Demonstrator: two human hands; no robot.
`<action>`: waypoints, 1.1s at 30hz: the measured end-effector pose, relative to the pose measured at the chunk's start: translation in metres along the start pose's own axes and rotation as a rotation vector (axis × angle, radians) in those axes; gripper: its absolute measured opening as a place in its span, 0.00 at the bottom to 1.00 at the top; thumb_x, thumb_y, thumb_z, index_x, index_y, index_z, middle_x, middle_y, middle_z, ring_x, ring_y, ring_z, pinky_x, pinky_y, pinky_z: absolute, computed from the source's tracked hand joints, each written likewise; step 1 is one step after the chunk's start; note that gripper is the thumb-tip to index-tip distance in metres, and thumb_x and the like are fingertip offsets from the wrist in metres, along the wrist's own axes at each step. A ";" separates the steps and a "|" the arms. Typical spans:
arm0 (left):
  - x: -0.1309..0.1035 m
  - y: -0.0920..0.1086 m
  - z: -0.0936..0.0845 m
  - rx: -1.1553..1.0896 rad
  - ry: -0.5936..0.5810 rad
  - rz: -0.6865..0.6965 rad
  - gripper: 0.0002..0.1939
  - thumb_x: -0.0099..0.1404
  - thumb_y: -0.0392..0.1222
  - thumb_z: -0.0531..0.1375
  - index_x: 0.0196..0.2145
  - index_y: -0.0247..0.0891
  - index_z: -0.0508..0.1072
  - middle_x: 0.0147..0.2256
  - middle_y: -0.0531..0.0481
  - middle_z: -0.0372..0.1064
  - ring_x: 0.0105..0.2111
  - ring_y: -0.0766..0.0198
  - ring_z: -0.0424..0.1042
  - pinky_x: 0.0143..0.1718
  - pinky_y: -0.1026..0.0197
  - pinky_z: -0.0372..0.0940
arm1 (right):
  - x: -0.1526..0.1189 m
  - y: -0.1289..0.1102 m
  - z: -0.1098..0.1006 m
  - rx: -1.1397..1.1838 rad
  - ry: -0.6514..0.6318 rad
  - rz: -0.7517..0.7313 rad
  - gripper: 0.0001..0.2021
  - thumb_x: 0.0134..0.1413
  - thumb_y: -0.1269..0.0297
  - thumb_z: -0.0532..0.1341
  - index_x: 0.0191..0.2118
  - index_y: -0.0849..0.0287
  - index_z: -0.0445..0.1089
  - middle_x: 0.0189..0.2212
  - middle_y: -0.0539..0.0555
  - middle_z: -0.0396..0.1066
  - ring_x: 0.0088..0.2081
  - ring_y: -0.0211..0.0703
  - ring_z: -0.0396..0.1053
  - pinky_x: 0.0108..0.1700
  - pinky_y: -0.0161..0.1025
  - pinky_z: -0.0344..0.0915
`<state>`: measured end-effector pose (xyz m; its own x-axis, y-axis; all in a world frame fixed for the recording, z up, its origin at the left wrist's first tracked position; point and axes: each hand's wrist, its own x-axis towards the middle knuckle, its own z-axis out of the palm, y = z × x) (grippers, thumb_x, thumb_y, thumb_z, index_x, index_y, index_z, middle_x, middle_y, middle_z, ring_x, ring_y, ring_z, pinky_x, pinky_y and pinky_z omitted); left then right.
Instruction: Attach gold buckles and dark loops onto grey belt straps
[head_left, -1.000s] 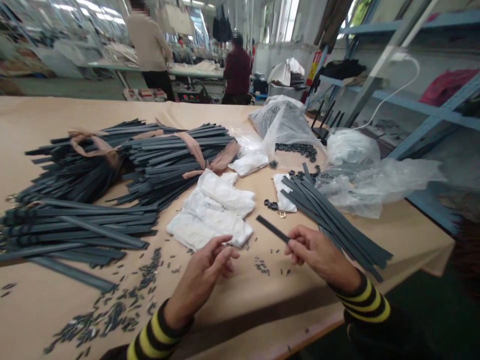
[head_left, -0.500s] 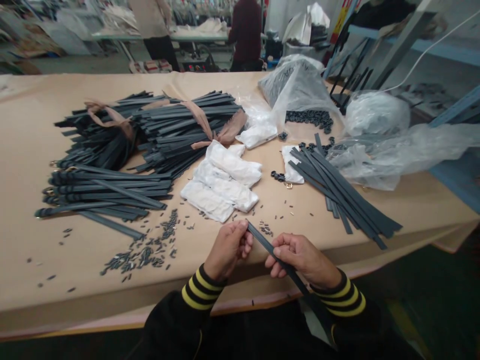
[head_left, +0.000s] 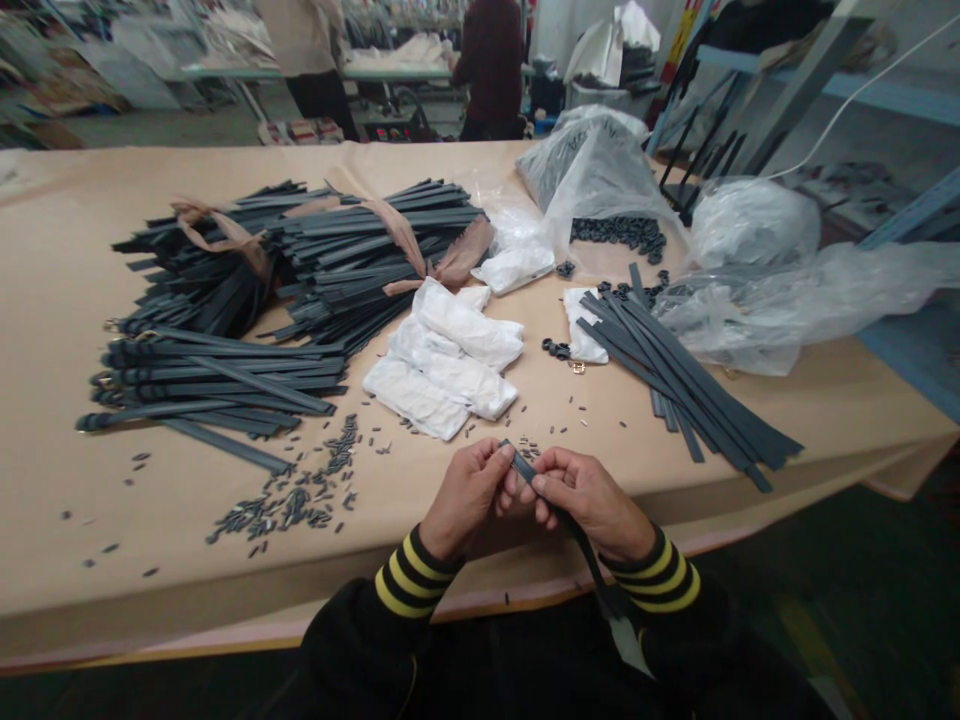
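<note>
Both my hands pinch one dark grey strap (head_left: 523, 468) at the table's front edge. My left hand (head_left: 469, 492) is closed on its far end, thumb on top. Close beside it, my right hand (head_left: 589, 500) grips the same strap a little lower. From there the strap hangs down past my right wrist toward my lap. Just beyond my fingers, small dark pieces (head_left: 529, 447) are scattered on the brown table cover (head_left: 420, 500). Further left lies a heap of similar small pieces (head_left: 292, 505).
Straps with buckles (head_left: 217, 380) lie at left, before tied strap bundles (head_left: 375, 250). White packets (head_left: 450, 360) sit mid-table. Loose straps (head_left: 690, 380) fan out at right, near a plastic bag (head_left: 600, 170) of black parts. Two people (head_left: 491, 70) stand beyond the table.
My right hand has moved up and left along the strap, close to my left hand. My left hand has shifted slightly right.
</note>
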<state>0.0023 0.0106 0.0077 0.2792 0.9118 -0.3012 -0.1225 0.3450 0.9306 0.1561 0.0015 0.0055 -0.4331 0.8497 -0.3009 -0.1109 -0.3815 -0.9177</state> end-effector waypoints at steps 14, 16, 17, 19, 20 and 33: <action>-0.012 0.008 0.009 0.588 0.086 0.287 0.09 0.59 0.42 0.55 0.37 0.37 0.69 0.37 0.45 0.68 0.38 0.61 0.67 0.41 0.59 0.61 | 0.005 -0.002 0.000 0.064 0.039 -0.032 0.11 0.49 0.61 0.60 0.32 0.64 0.62 0.16 0.47 0.66 0.16 0.30 0.63 0.19 0.27 0.59; -0.010 0.009 0.009 0.614 0.037 0.249 0.10 0.60 0.42 0.54 0.37 0.38 0.70 0.34 0.45 0.70 0.35 0.60 0.68 0.38 0.60 0.62 | 0.006 0.000 -0.003 0.068 0.004 -0.040 0.11 0.49 0.60 0.60 0.32 0.64 0.62 0.16 0.47 0.66 0.17 0.30 0.63 0.20 0.27 0.59; -0.008 0.009 0.008 0.629 0.025 0.245 0.09 0.60 0.42 0.53 0.36 0.38 0.71 0.33 0.45 0.70 0.33 0.61 0.68 0.36 0.61 0.62 | 0.006 0.001 -0.004 0.070 -0.016 -0.049 0.12 0.50 0.60 0.59 0.32 0.65 0.62 0.17 0.48 0.67 0.17 0.30 0.64 0.20 0.27 0.60; -0.002 0.010 0.009 0.678 0.010 0.276 0.09 0.61 0.42 0.52 0.32 0.39 0.71 0.28 0.46 0.70 0.29 0.61 0.68 0.31 0.62 0.62 | 0.006 0.002 -0.008 0.073 -0.040 -0.062 0.12 0.51 0.59 0.58 0.32 0.65 0.63 0.20 0.50 0.69 0.19 0.31 0.66 0.22 0.28 0.61; 0.001 0.011 0.009 0.711 -0.002 0.298 0.10 0.61 0.42 0.52 0.30 0.39 0.71 0.26 0.46 0.70 0.27 0.62 0.68 0.29 0.63 0.62 | 0.006 0.002 -0.011 0.074 -0.044 -0.062 0.12 0.51 0.58 0.58 0.32 0.65 0.63 0.22 0.51 0.69 0.20 0.32 0.66 0.22 0.29 0.62; 0.132 0.046 0.018 1.433 0.058 0.653 0.09 0.61 0.34 0.49 0.36 0.35 0.67 0.35 0.44 0.63 0.36 0.60 0.63 0.37 0.59 0.61 | 0.011 -0.008 -0.053 0.365 0.129 0.045 0.10 0.51 0.60 0.58 0.36 0.61 0.61 0.19 0.43 0.58 0.13 0.22 0.42 0.12 0.22 0.39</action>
<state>0.0508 0.1423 0.0142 0.5013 0.8317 0.2388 0.7749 -0.5543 0.3039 0.1998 0.0328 -0.0043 -0.3316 0.8589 -0.3903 -0.4157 -0.5044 -0.7568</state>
